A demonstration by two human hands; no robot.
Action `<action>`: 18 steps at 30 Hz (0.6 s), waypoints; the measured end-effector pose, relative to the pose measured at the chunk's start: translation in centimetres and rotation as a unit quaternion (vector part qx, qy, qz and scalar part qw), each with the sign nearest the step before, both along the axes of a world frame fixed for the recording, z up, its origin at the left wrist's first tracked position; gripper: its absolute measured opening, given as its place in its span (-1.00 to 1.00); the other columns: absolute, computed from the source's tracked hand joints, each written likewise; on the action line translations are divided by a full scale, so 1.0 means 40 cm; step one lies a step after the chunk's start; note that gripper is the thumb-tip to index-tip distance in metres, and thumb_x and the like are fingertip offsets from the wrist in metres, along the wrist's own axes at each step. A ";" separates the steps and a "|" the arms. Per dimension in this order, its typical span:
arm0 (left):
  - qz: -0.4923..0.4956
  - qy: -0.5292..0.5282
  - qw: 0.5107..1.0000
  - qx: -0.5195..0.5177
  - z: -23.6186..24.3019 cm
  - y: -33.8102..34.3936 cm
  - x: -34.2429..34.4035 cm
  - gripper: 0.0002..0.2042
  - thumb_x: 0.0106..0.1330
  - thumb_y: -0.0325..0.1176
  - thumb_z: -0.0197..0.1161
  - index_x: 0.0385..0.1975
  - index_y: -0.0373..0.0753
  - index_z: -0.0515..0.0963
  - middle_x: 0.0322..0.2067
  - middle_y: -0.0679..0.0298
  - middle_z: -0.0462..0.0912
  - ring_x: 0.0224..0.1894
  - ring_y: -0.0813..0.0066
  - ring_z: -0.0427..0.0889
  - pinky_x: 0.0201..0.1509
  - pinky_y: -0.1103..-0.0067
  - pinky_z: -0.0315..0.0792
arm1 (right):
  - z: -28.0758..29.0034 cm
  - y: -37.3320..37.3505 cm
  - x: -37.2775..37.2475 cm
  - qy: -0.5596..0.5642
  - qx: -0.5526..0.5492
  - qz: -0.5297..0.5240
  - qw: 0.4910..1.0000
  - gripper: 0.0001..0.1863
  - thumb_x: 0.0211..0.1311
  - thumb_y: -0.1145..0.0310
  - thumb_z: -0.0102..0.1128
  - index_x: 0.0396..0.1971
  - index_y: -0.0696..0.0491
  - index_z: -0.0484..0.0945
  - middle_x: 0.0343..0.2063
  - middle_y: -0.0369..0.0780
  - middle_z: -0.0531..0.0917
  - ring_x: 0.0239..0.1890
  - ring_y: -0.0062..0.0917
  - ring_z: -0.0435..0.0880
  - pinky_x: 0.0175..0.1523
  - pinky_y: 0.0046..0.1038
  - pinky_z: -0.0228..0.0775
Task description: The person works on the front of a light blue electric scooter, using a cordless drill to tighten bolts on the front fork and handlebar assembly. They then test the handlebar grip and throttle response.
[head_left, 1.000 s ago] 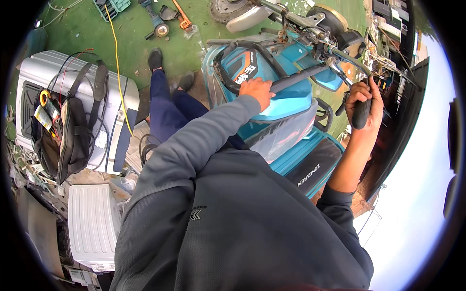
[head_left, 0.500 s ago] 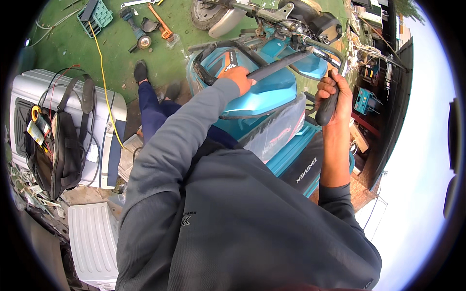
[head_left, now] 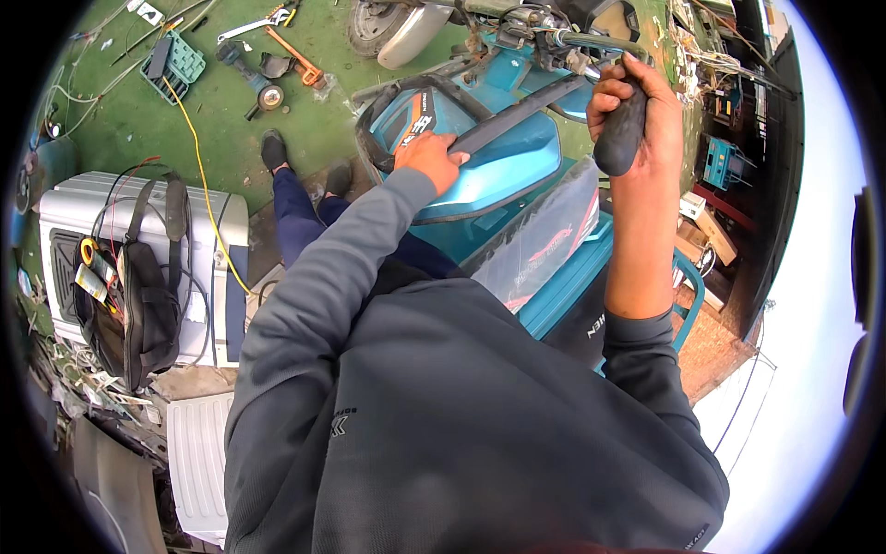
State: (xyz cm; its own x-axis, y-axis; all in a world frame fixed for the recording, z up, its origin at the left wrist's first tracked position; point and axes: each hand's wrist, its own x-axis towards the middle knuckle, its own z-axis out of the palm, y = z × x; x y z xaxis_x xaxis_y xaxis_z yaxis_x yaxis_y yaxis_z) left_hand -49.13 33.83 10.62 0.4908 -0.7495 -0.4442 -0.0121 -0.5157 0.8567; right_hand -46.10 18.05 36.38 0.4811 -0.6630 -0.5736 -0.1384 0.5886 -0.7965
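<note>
Bringing the black grip (head_left: 620,138) closer to the blue panel (head_left: 519,171), you had your right hand (head_left: 651,106) wrapped around it just right of that panel, left hand (head_left: 430,162) curled on the black bar's (head_left: 519,116) end, so control looked pretty two-handed.

Bag (head_left: 150,309) on box (head_left: 76,205), vehicle (head_left: 517,164) to right

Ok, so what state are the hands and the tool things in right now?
Left hand: closed on the end of a long black bar
Right hand: closed around a black handlebar grip
Black fabric tool bag: open, tools inside
Teal plastic case: open
Teal-and-black angle grinder: lying down
Orange metal wrench: lying down
</note>
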 end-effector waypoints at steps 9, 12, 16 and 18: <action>0.048 -0.014 0.999 -0.003 0.021 0.032 -0.008 -0.63 0.36 -0.04 0.22 0.01 -0.12 0.64 -0.13 0.10 0.63 0.03 0.11 0.58 0.12 0.20 0.33 | -0.010 -0.035 -0.006 0.051 -0.065 0.048 0.995 -0.80 0.31 0.40 0.23 -0.22 0.15 0.42 -0.32 -0.20 0.58 -0.46 -0.58 0.54 -0.47 -0.51 0.42; 0.084 -0.047 0.994 -0.051 -0.003 0.031 -0.037 -0.68 0.34 -0.06 0.23 -0.10 -0.15 0.66 -0.20 0.09 0.63 -0.05 0.10 0.58 0.03 0.22 0.35 | 0.017 -0.054 0.004 0.135 -0.099 0.073 0.983 -0.81 0.31 0.39 0.22 -0.24 0.15 0.43 -0.36 -0.23 0.58 -0.48 -0.61 0.56 -0.50 -0.56 0.43; 0.083 -0.062 0.991 -0.085 -0.017 0.035 -0.045 -0.68 0.33 -0.07 0.25 -0.13 -0.18 0.64 -0.25 0.11 0.62 -0.08 0.12 0.57 -0.03 0.24 0.35 | 0.063 -0.068 0.038 0.261 -0.077 0.086 0.958 -0.85 0.34 0.38 0.19 -0.30 0.13 0.45 -0.45 -0.31 0.57 -0.53 -0.69 0.56 -0.54 -0.63 0.44; 0.075 -0.048 0.992 -0.084 -0.030 0.037 -0.036 -0.68 0.33 -0.07 0.25 -0.12 -0.19 0.63 -0.25 0.12 0.62 -0.09 0.13 0.58 -0.03 0.23 0.35 | 0.070 -0.082 0.060 0.304 -0.014 0.085 0.949 -0.86 0.36 0.37 0.16 -0.34 0.11 0.46 -0.50 -0.37 0.56 -0.55 -0.73 0.55 -0.55 -0.64 0.44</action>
